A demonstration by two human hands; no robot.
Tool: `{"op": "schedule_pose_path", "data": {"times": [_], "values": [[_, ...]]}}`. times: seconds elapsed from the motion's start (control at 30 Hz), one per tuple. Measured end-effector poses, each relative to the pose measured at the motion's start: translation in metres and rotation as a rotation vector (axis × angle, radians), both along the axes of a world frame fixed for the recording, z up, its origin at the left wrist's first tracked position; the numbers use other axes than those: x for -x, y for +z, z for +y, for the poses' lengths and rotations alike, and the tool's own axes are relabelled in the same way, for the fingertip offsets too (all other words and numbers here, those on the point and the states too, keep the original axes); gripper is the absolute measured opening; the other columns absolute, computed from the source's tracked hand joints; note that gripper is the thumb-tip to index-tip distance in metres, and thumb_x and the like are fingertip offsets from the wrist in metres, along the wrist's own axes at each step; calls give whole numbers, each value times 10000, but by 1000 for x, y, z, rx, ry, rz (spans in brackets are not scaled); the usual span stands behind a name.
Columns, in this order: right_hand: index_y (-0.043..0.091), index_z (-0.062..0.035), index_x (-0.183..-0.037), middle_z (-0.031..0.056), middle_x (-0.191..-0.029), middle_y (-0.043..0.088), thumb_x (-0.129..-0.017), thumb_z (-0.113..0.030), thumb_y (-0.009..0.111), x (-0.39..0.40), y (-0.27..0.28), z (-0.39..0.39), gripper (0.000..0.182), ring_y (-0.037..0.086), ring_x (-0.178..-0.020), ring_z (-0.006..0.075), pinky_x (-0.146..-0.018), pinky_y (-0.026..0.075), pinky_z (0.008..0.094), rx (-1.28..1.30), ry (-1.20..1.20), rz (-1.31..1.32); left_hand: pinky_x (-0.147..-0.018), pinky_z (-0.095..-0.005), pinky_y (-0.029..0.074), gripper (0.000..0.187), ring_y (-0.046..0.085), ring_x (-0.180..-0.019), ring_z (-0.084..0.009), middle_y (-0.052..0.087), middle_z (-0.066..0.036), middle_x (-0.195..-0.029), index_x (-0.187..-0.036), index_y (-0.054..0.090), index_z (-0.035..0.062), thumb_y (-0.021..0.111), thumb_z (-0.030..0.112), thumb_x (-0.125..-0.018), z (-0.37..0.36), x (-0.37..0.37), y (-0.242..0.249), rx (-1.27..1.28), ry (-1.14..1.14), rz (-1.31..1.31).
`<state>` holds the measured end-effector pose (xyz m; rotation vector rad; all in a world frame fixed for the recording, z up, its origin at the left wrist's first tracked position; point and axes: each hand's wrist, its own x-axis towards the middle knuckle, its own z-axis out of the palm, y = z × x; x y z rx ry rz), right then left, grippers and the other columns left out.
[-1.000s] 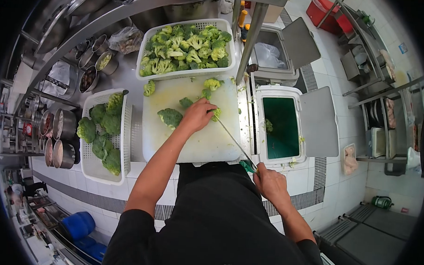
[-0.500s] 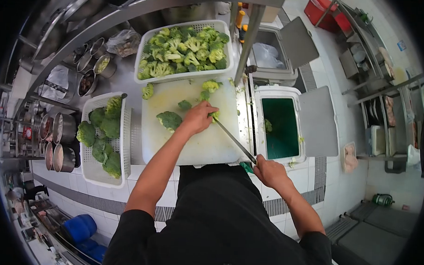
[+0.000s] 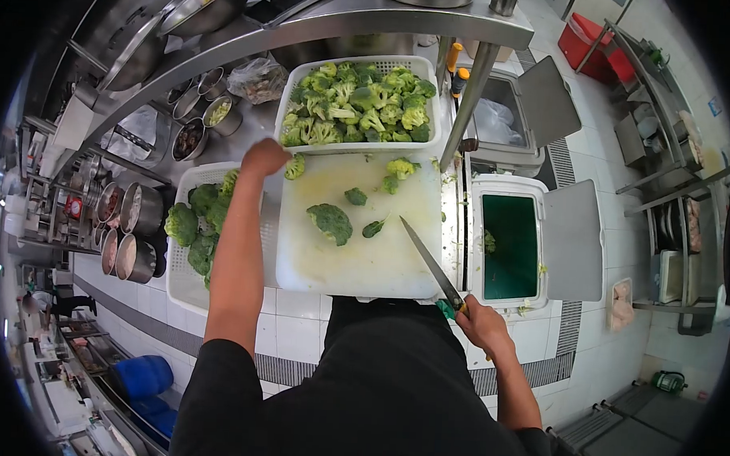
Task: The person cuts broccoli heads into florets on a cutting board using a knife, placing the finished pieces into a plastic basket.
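My right hand [image 3: 484,327] grips the handle of a long knife [image 3: 433,264], its blade slanting over the lower right of the white cutting board [image 3: 396,269]. My left hand [image 3: 265,158] is at the board's upper left corner with its fingers curled; what they hold, if anything, is hidden. Right beside its fingertips sits a broccoli floret [image 3: 295,167]. A larger broccoli piece [image 3: 330,223] lies on the board, with a small floret [image 3: 355,196] and a leafy green piece [image 3: 373,228] near it. More florets [image 3: 400,168] rest at the upper right.
Behind the board stands a white basket [image 3: 360,147] heaped with cut florets. A second basket [image 3: 187,294] with broccoli heads is at the left, partly behind my left arm. On the right are an open green-lined bin [image 3: 509,241] and a metal shelf post [image 3: 471,103].
My left hand has left the broccoli by the blade and moved to the board's upper left corner. The knife stays in my right hand. The camera view has shifted.
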<state>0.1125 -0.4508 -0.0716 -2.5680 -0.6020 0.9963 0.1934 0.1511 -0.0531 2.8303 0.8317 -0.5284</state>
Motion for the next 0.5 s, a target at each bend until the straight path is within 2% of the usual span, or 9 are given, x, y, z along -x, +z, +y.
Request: {"op": "schedule_pose_path", "data": {"times": [0.03,0.1,0.13,0.2,0.23,0.3,0.43,0.5], "values": [[533,-45,-1142,251,-894,722,-998,-349,613,0,-3,0,346,692,-883,483,-784,519,591,-5,0,1,-928,-526,534,520,678,-1091,-436,713,-216,-1254,-1309,705,119,657,427,-893,-1,12,-19,27,176,43],[538,-48,-1152,254,-902,725,-997,-360,607,1,-7,1,355,692,-884,485,-784,517,593,-27,-22,6,-938,-493,528,470,668,-1107,-427,699,-224,-1244,-1265,693,156,708,373,-848,-6,43,-71,-40,183,-334],[538,-48,-1152,254,-902,725,-997,-360,607,2,-8,3,355,692,-884,485,-784,517,593,-26,-23,8,-938,-493,528,470,668,-1107,-427,699,-224,-1244,-1265,693,156,708,373,-848,-14,50,-73,-40,183,-331],[551,-62,-1153,253,-892,724,-994,-371,604,2,-7,7,352,690,-867,485,-771,518,589,-23,-18,-50,-940,-477,522,395,662,-1114,-414,693,-202,-1207,-1188,660,141,736,268,-822,-43,53,-76,210,125,-505],[551,-62,-1153,253,-892,724,-994,-371,604,1,-2,11,352,690,-867,485,-771,518,589,-17,-13,-49,-940,-477,522,395,662,-1114,-414,693,-202,-1207,-1188,660,141,736,268,-822,-55,54,-75,214,131,-504],[565,-71,-1124,249,-857,717,-996,-371,600,3,11,22,328,687,-848,482,-756,519,585,-94,-30,-59,-919,-415,514,330,672,-1063,-334,707,-140,-1168,-1132,639,101,744,182,-830,-77,56,-72,373,-26,-555],[567,-63,-1067,241,-803,701,-1000,-354,593,-2,11,55,299,683,-804,479,-737,516,587,-158,112,-76,-912,-400,510,332,665,-1024,-327,701,-141,-1152,-1152,622,84,721,130,-839,-95,57,-68,461,-39,-567],[565,-61,-1064,244,-802,700,-1002,-344,592,-8,1,78,290,683,-803,478,-738,517,587,-148,103,-98,-909,-390,519,325,666,-1015,-311,704,-128,-1149,-1156,632,80,711,103,-842,-101,57,-66,511,-8,-565]]}}
